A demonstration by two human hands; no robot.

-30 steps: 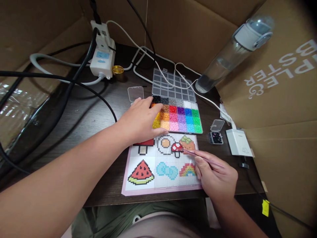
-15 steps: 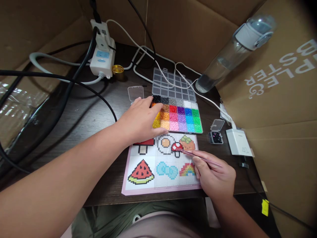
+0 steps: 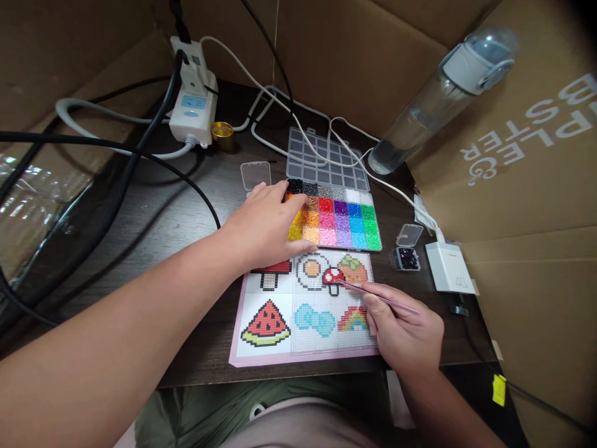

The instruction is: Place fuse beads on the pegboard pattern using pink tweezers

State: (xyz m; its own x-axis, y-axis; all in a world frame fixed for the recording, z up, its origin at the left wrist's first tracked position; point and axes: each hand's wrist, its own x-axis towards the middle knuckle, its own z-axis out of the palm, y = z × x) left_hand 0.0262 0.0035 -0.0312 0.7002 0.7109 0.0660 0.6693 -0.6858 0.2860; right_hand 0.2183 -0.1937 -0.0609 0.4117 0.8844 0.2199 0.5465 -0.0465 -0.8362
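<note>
Head view: I read right hand [image 3: 405, 330] grip pinched on pink tweezers [image 3: 385, 298], tips at red bead mushroom [image 3: 332, 280] on upper half of clear pegboard [image 3: 312, 349]. Left hand [image 3: 263, 227] spread wide over left end of bead box [image 3: 345, 250]; can't tell if pressing. Mushroom likely light, fragile if unfused. Tweezers probably stiff, springy; I'd hold mid-shaft, squeeze gently.
</note>
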